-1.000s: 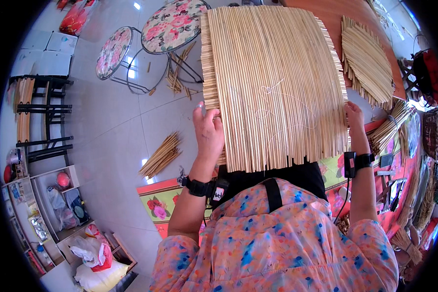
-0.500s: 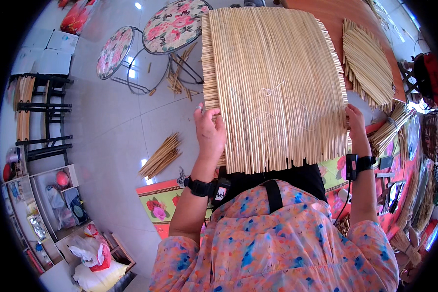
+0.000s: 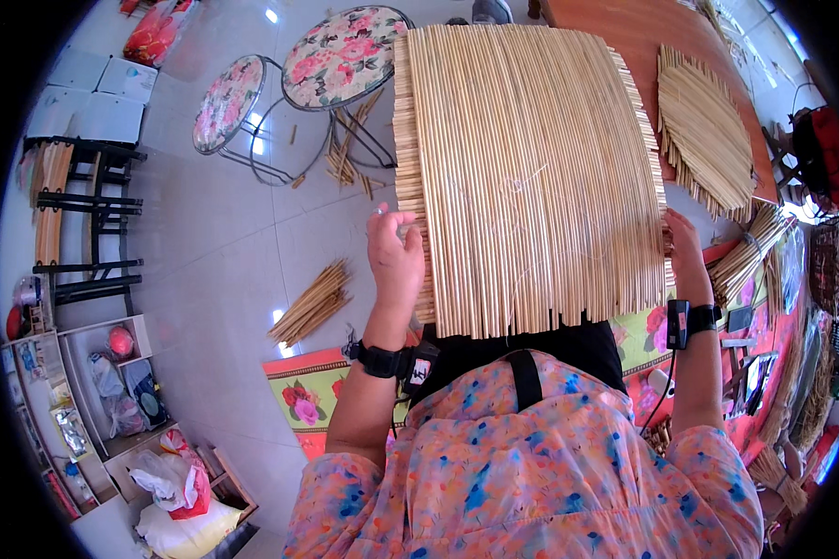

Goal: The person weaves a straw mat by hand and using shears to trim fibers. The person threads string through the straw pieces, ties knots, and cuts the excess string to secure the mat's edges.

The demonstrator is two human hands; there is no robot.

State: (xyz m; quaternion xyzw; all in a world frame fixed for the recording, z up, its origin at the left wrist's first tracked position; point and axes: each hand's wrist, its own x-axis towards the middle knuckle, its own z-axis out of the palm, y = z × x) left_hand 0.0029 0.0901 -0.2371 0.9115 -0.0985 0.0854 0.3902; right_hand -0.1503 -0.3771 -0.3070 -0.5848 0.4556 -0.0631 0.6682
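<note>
And here a broad mat of straw-coloured sticks (image 3: pixel 541 121) is spread in front of the body, its near edge set over the dark trousers (image 3: pixel 471 361), with a loose thread (image 3: pixel 515 184) seen across its middle! The left edge is met by the left hand (image 3: pixel 396 259), its thumb and forefinger loosely curved with a gap between; whether anything is gripped cannot be told. Over at the right edge, the right hand (image 3: pixel 688 247) is bent inward, its fingertips partly hidden, so its grip cannot be told either. Another stick mat (image 3: pixel 707 130) is laid on the brown table (image 3: pixel 625 26), and a small stick bundle (image 3: pixel 312 303) is seen on the floor (image 3: pixel 205 307), left.
</note>
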